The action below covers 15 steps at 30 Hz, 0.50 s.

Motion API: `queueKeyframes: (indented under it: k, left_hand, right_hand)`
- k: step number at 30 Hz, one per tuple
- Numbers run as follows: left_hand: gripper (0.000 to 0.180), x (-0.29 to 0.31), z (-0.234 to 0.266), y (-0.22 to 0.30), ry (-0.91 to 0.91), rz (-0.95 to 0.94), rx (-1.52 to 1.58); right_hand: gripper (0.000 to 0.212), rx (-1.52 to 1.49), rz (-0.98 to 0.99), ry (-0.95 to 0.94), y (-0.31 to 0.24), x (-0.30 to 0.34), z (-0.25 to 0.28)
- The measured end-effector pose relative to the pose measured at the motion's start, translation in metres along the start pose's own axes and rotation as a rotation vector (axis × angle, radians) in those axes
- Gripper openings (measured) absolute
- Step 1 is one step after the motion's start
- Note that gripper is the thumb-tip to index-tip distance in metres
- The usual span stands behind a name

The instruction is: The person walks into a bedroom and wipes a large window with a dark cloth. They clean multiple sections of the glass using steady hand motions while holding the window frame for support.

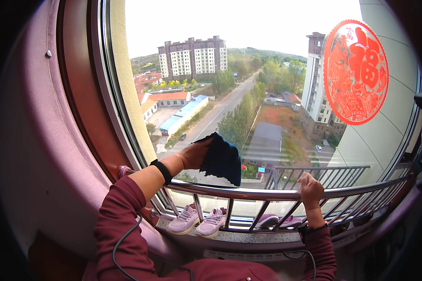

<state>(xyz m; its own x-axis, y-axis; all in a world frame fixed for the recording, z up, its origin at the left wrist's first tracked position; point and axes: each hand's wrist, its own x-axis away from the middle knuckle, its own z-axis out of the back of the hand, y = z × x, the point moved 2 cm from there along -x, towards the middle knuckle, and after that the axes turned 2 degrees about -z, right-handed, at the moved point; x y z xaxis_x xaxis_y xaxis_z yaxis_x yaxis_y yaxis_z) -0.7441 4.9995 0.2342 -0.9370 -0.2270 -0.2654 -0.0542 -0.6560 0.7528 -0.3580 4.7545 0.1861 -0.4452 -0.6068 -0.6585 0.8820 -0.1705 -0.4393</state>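
Note:
A dark navy cloth point(222, 160) with a ragged lower edge is held in my left hand point(194, 155), up at the window glass point(248, 117) and above the railing. The fingers of that hand are mostly hidden behind the cloth. To the right, my right hand point(310, 189) is closed on the metal railing's top bar point(267, 193), its knuckles upward. Dark bands with cables circle both wrists.
On the sill point(248, 236) below the bars stand lilac sneakers point(212, 222) and purple shoes point(286, 221). A round red paper cutting point(356, 72) is on the glass at upper right. A pink curtain point(51, 93) hangs at left. Outside are buildings and a road.

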Motion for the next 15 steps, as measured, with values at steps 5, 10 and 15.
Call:
queueKeyframes:
  k: [5,10,15]
  left_hand:
    - [0.040,-0.021,0.063,0.088,0.007,-0.329,-1.683]
    - [0.038,-0.016,0.136,0.183,0.875,-0.409,-1.637]
    - [0.098,-0.014,0.138,0.126,1.021,-0.476,-1.170]
  right_hand:
    - [0.040,0.016,0.011,0.007,0.000,0.001,0.000]
    - [0.042,-0.027,-0.021,-0.021,0.001,0.000,-0.001]
    - [0.044,-0.020,-0.069,-0.051,0.003,-0.001,-0.003]
